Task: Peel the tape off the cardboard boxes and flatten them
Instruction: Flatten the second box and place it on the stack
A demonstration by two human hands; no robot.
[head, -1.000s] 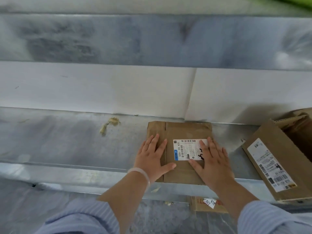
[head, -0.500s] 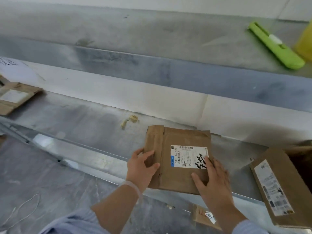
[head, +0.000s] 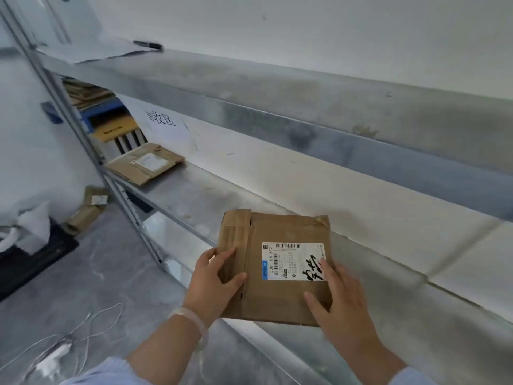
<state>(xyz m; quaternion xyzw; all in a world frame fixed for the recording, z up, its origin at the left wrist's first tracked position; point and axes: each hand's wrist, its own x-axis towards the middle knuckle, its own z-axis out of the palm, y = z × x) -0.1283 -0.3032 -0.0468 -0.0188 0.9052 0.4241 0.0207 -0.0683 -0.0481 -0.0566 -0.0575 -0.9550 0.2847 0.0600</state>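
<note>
A flattened brown cardboard box [head: 280,232] with a white shipping label [head: 291,259] is lifted off the metal shelf [head: 200,195], held in front of me over its front edge. My left hand [head: 213,282] grips its left edge, thumb on top and fingers curled round the side. Gripping the lower right corner is my right hand [head: 338,295], its thumb lying on the top face. Brown tape runs along the box's left flap.
More flattened boxes [head: 144,163] lie stacked at the shelf's far left, under a paper sign [head: 163,120]. Small boxes [head: 88,207] lie on the floor by the shelf post [head: 83,134]. A dark bin [head: 30,259] and white cords [head: 83,332] are on the floor at left.
Both hands went from pressing flat on the box to gripping its sides and lifting it off the shelf. My view has swung left, and the open box at right is out of sight.
</note>
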